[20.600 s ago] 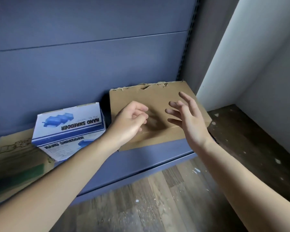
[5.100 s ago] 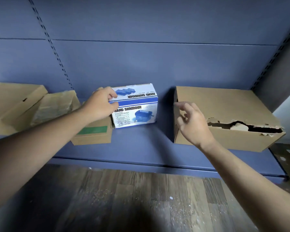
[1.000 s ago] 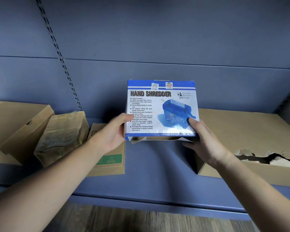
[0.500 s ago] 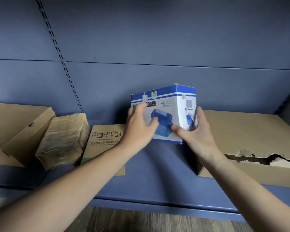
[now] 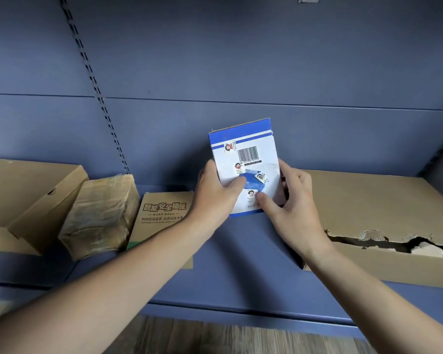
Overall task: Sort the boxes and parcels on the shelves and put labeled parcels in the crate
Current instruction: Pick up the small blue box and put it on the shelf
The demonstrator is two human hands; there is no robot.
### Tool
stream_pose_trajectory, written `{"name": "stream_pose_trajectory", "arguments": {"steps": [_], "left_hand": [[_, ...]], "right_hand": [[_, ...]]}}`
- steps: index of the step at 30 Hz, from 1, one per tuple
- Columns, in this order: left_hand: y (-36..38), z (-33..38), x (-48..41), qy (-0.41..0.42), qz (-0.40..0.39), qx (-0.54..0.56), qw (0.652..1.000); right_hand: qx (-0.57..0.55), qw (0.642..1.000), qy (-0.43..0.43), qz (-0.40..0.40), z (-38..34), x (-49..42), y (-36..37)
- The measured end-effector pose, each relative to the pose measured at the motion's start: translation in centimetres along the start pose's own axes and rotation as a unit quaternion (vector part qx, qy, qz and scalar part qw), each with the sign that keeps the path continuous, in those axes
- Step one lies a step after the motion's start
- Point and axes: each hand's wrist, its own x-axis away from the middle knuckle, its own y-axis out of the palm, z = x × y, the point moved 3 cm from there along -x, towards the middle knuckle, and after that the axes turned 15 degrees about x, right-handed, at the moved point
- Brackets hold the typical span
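Through the head camera I have the small blue-and-white printed cardboard box (image 5: 248, 149) held up on end in front of the blue metal shelf (image 5: 241, 251), clear of its deck, with the barcode side facing me. My left hand (image 5: 215, 195) grips its left edge, thumb across the printed face. My right hand (image 5: 294, 200) pinches the lower right corner, fingers curled behind.

As I read it, the job here is checking for a shipping label. I see a barcode and small cartoon stickers but nothing I would call an address label, though the print is too fine to be sure. To do it well I would turn the box slowly, one face at a time, with thumbs off the panel under inspection.

To the right lies the large torn brown cardboard carton (image 5: 381, 208). To the left are the flat brown box with Chinese print (image 5: 161, 213) and the tape-wrapped brown parcel (image 5: 100, 213). No crate shows in this view.
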Motion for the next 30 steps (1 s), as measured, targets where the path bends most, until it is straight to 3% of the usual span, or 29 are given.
{"name": "stream_pose_trajectory", "arguments": {"steps": [5,11,16,20,26,30], "left_hand": [[0.0,0.3,0.0,-0.008,0.013,0.043,0.999],[-0.3,1.2,-0.7,-0.115,0.027,0.208,0.971],[-0.7,0.6,-1.2,-0.172,-0.01,0.247,0.953],[-1.1,0.5,-1.3,-0.214,-0.056,0.244,0.944],[-3.1,0.4,-1.7,-0.308,-0.05,0.264,0.913],[-4.0,0.5,-1.6,-0.35,-0.081,0.272,0.893]], "right_hand": [[-0.016,0.999,-0.031,0.009,-0.8,-0.1,-0.5],[0.043,0.99,-0.137,-0.011,-3.7,0.8,-0.4],[0.089,0.97,-0.221,-0.042,-5.2,1.3,0.3],[0.104,0.974,-0.201,-0.028,-4.7,0.9,0.3],[0.193,0.971,-0.119,0.078,-0.8,-0.1,-1.3],[0.169,0.984,-0.014,0.055,1.0,-0.3,-2.8]]}}
